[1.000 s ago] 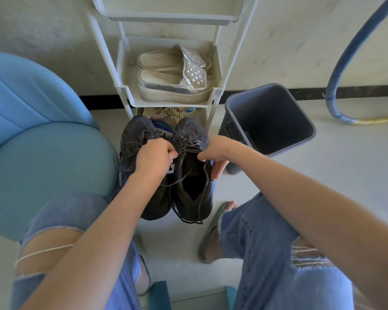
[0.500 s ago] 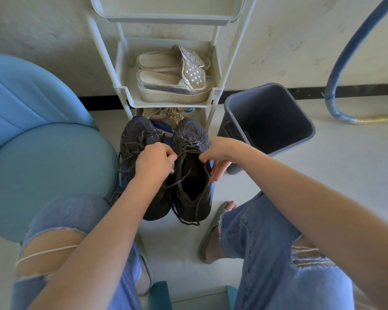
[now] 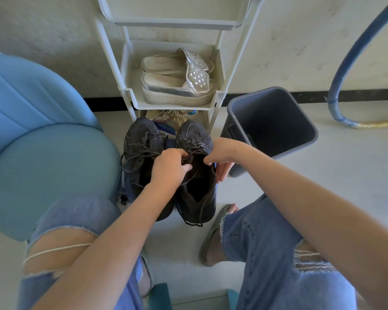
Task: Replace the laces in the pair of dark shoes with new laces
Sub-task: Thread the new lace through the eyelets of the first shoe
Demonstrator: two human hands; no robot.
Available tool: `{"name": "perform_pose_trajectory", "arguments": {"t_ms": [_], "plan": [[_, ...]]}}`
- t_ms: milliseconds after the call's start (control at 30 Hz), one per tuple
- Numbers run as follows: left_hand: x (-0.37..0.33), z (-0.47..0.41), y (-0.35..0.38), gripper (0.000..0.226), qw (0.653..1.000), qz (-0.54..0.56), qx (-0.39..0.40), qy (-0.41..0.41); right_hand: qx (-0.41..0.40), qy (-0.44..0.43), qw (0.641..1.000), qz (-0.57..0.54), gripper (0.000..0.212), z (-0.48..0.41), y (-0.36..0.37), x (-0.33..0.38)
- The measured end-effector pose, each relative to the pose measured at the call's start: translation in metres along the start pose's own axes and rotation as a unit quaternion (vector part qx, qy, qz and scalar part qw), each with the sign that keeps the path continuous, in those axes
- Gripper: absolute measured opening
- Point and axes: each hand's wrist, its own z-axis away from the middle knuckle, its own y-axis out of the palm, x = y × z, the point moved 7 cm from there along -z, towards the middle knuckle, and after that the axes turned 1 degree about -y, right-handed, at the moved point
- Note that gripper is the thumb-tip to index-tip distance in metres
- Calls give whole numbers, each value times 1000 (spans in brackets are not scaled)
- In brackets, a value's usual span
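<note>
The pair of dark shoes is being found on the floor between the person's knees, toes pointing to twelve o'clock at the foot of a white rack (image 3: 130,92). A grey bin (image 3: 300,121) is being noted at two o'clock of the pair and a blue chair (image 3: 43,157) at nine o'clock. Work is being carried out on the three o'clock shoe (image 3: 197,198). The left hand (image 3: 169,168) is being held over its tongue, fingers curled tight, and a strand of the old lace (image 3: 194,146) is being pinched. The right hand (image 3: 220,153) is being kept at the collar's three o'clock edge. That edge is being nipped by thumb and forefinger, though whether lace is also being caught cannot be told. The other fingers are being left hanging straight beside the shoe. Against the previous second, the left hand is being recorded as shifted toward four o'clock, so the slack lacing of the nine o'clock shoe (image 3: 139,139) is being exposed. The right hand is being recorded as barely moved. Unlacing is being judged as only starting, since both shoes are still being seen laced and no new laces are being seen.
</note>
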Motion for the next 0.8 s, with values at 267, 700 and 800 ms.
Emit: {"name": "perform_pose_trajectory", "arguments": {"t_ms": [267,700,800], "plan": [[12,1,-31,28,996,-4,-77,40,100,-4,995,-17,24,8,6,-1],[-58,-6,-69,39,928,266,-133,223,-51,-126,798,-587,11,5,-57,14],[-80,-20,-70,41,938,232,-100,238,-205,-161,789,-556,10,7,-80,10]]}}
